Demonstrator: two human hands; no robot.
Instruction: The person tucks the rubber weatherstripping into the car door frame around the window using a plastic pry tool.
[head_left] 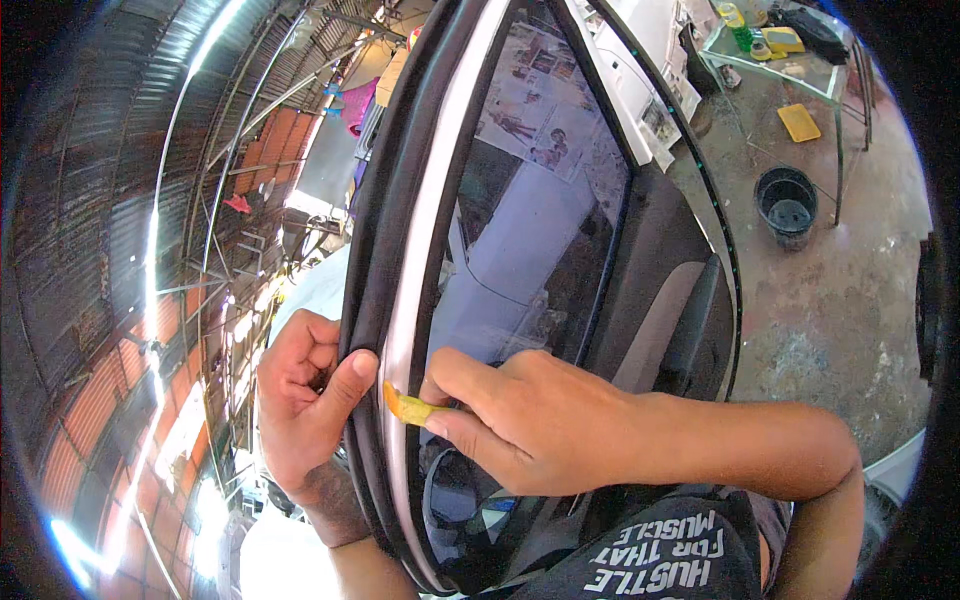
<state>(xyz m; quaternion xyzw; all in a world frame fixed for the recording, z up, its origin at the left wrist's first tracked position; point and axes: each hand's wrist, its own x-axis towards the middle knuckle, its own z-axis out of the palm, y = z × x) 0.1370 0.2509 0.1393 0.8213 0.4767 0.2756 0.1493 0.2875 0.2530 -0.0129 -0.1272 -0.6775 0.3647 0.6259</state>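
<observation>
A car door stands upright before me, with a white-painted window frame (432,220) edged by a thick black rubber seal (375,230). My left hand (308,400) is at the outer left side of the seal, its fingers curled and its thumb pressed on the rubber. Between the thumb and fingers of my right hand (535,420) is a small yellow folded piece with an orange end (408,407). Its orange end touches the white frame just right of my left thumb. Dark window glass (530,240) lies beyond my right hand, reflecting newspaper sheets and a pale car panel.
Dark door trim (665,290) borders the glass on the right. A black bucket (786,205) and a yellow tray (799,123) are on the concrete floor. A glass-topped table (780,62) at the far right holds a green bottle and several other items. Corrugated sheeting (80,180) spans the left.
</observation>
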